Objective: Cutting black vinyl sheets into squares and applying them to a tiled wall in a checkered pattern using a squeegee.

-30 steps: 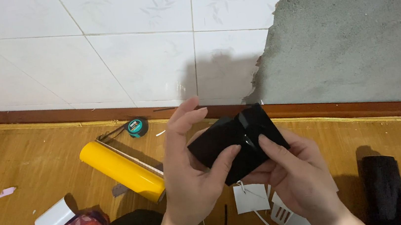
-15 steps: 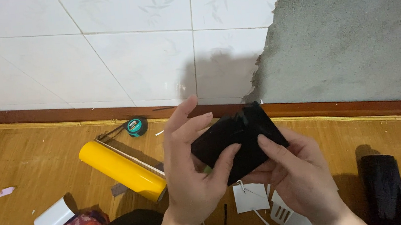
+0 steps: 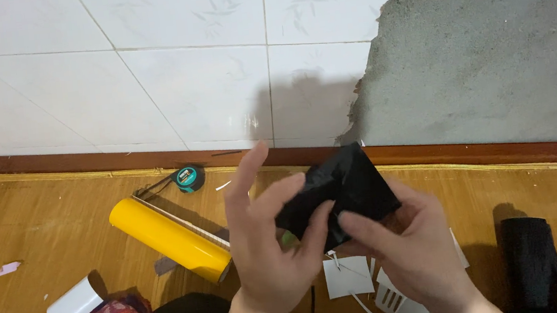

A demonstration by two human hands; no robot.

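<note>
Not much has changed from a second ago: both hands are in the same spot above the wooden floor (image 3: 37, 223), and the black sheet (image 3: 341, 191) is a bit more crumpled and pulled in between them than it was. Everything lying around has stayed put.

The left hand (image 3: 267, 247) has its thumb pressed against the sheet's lower edge, with the index finger sticking up loose and the other fingers half curled over the top, so it's a light pinch, not a fist. The right hand (image 3: 398, 247) cups the sheet from below and behind, its thumb laid on the front face and fingers hidden behind it. So the sheet is held up in the air between the two hands, in front of the skirting board.

Around them: a yellow roll (image 3: 170, 240) on the floor to the left, a small tape measure (image 3: 188, 178) near the wall, a white roll (image 3: 73, 306), white scraps (image 3: 350, 276) under the hands, and a black roll (image 3: 535, 264) off right. No containers anywhere that I can see.
</note>
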